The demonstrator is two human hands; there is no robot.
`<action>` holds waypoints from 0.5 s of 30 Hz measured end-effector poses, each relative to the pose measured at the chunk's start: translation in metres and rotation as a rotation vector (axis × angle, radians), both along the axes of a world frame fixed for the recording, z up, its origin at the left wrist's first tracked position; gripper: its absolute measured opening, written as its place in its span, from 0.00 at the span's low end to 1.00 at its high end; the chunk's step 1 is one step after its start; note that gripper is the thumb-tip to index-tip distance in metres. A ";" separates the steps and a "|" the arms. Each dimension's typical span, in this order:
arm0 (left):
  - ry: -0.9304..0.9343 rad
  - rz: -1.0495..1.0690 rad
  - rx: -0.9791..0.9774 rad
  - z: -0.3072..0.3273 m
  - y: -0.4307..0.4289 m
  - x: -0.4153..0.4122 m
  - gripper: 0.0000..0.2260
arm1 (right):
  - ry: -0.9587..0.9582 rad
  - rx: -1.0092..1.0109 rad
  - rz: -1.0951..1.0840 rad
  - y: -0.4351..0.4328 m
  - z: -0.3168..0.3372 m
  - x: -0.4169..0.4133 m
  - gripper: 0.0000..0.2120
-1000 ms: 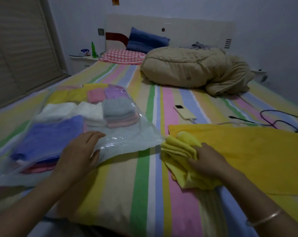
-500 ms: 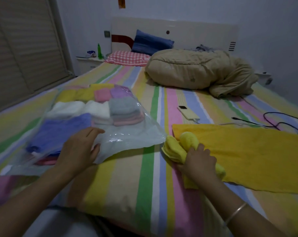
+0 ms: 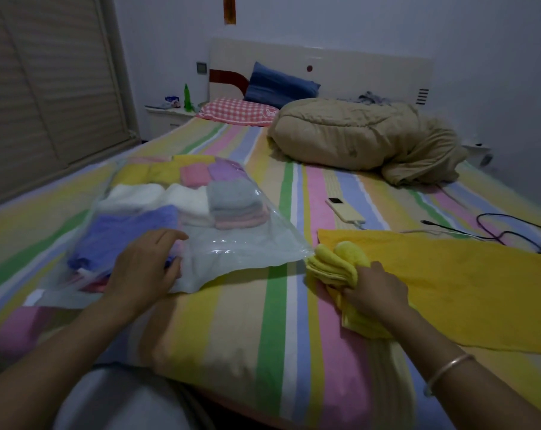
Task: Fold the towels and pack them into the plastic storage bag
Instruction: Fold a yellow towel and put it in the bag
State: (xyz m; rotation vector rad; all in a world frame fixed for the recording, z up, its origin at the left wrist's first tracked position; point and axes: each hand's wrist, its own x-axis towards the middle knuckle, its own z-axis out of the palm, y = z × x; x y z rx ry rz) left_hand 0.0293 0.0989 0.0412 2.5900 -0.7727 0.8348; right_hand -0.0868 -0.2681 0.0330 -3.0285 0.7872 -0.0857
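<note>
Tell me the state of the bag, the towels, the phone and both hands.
plastic storage bag: flat on bed, holding folded towels.
small yellow towel: folded, gripped by right hand.
large yellow towel: spread flat.
phone: lying flat on bed.
left hand: resting on bag, grip unclear.
</note>
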 end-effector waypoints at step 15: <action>-0.087 0.036 -0.125 0.019 0.001 0.010 0.04 | -0.010 0.549 0.542 0.098 0.070 -0.034 0.12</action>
